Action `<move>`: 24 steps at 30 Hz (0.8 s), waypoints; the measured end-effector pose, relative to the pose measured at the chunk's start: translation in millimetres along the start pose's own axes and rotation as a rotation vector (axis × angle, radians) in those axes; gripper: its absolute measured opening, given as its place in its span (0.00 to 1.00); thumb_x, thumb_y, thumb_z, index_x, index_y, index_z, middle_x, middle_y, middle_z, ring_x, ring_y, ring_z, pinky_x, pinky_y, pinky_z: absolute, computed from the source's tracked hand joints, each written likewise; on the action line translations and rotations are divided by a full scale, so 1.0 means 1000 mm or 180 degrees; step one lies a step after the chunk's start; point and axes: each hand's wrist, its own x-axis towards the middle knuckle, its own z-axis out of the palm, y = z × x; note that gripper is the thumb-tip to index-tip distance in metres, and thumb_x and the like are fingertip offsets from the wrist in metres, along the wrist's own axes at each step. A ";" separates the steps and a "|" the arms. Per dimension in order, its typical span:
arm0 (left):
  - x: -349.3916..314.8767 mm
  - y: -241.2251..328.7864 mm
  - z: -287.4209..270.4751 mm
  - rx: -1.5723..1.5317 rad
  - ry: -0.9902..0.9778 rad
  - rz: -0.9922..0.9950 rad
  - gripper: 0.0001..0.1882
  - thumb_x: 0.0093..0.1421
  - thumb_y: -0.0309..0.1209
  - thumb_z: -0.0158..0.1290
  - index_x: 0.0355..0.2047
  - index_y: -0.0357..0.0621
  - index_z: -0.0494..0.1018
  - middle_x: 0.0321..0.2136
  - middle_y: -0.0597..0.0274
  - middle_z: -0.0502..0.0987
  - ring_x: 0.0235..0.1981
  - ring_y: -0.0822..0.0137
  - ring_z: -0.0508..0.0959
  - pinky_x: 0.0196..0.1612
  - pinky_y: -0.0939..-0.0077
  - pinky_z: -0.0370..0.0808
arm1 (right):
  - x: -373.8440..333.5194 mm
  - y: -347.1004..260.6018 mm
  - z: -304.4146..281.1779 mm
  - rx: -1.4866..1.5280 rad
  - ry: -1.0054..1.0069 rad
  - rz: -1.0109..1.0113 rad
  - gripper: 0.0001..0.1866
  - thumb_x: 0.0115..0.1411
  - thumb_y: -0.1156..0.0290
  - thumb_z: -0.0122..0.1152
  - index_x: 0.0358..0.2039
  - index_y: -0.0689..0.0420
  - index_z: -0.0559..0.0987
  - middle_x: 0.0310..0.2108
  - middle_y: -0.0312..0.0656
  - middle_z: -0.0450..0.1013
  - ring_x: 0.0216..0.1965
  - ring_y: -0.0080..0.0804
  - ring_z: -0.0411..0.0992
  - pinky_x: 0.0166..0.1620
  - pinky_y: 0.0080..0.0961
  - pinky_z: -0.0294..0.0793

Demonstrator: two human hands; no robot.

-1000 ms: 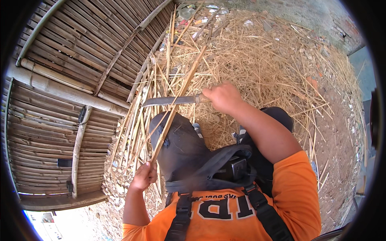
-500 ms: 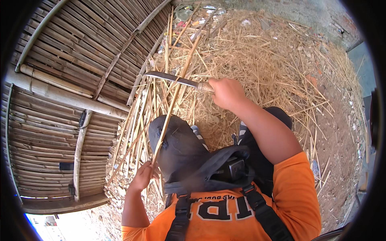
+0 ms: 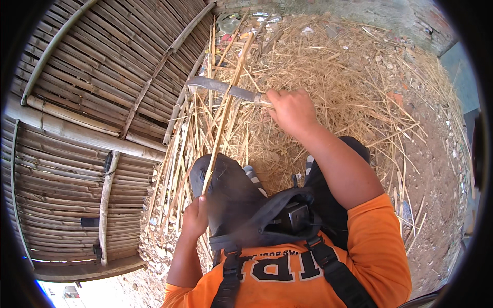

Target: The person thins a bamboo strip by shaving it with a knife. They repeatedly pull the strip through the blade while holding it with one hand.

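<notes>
A long, narrow bamboo strip (image 3: pixel 222 128) slants from my left hand (image 3: pixel 194 218) up and away past my left knee. That hand is closed round its near end, thumb along the strip. My right hand (image 3: pixel 294 111) grips the handle of a machete (image 3: pixel 210 83), its dark curved blade pointing left. Partway along, the blade crosses the strip and appears to touch it; which face the edge meets cannot be made out. The strip passes over my bent left knee (image 3: pixel 218 172).
Bamboo strips (image 3: pixel 177 167) lie in a heap by my left leg. Thin shavings (image 3: pixel 328 77) cover the ground ahead. A bamboo slat wall (image 3: pixel 77 138) runs along the left, and a rough wall (image 3: pixel 380 20) stands at the far side. Bare dirt (image 3: pixel 436 205) shows at right.
My left hand has shifted a little right and its thumb now lies along the strip. The machete has moved slightly farther from me, and its blade is tilted differently.
</notes>
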 end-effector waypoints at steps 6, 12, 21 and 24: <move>0.004 0.022 -0.010 -0.0092 0.0503 0.0426 0.24 0.75 0.45 0.39 0.34 0.35 0.73 0.20 0.42 0.74 0.24 0.43 0.76 0.30 0.52 0.70 | 0.002 -0.003 -0.011 0.0386 0.0228 0.0012 0.10 0.58 0.68 0.66 0.36 0.55 0.74 0.22 0.39 0.77 0.23 0.37 0.77 0.33 0.37 0.76; -0.004 -0.008 -0.020 0.0751 0.0939 0.1001 0.20 0.74 0.39 0.41 0.32 0.37 0.74 0.15 0.46 0.72 0.17 0.42 0.73 0.23 0.52 0.67 | 0.026 0.012 -0.015 -0.0072 -0.0272 -0.0670 0.07 0.59 0.78 0.55 0.38 0.56 0.76 0.18 0.41 0.74 0.19 0.36 0.76 0.26 0.37 0.76; -0.014 -0.022 -0.022 0.0369 0.0633 0.0817 0.24 0.74 0.41 0.41 0.27 0.35 0.72 0.15 0.47 0.71 0.18 0.48 0.73 0.25 0.56 0.68 | 0.014 -0.004 0.018 0.1236 -0.1075 0.0518 0.12 0.56 0.69 0.67 0.40 0.54 0.76 0.26 0.41 0.77 0.26 0.35 0.78 0.32 0.41 0.78; -0.009 -0.032 -0.020 0.0184 0.0390 0.0613 0.26 0.75 0.43 0.41 0.25 0.35 0.71 0.15 0.53 0.70 0.17 0.59 0.70 0.25 0.60 0.67 | 0.009 -0.002 0.010 0.0665 -0.0831 0.0256 0.09 0.58 0.70 0.66 0.39 0.53 0.76 0.23 0.40 0.75 0.25 0.35 0.78 0.33 0.39 0.78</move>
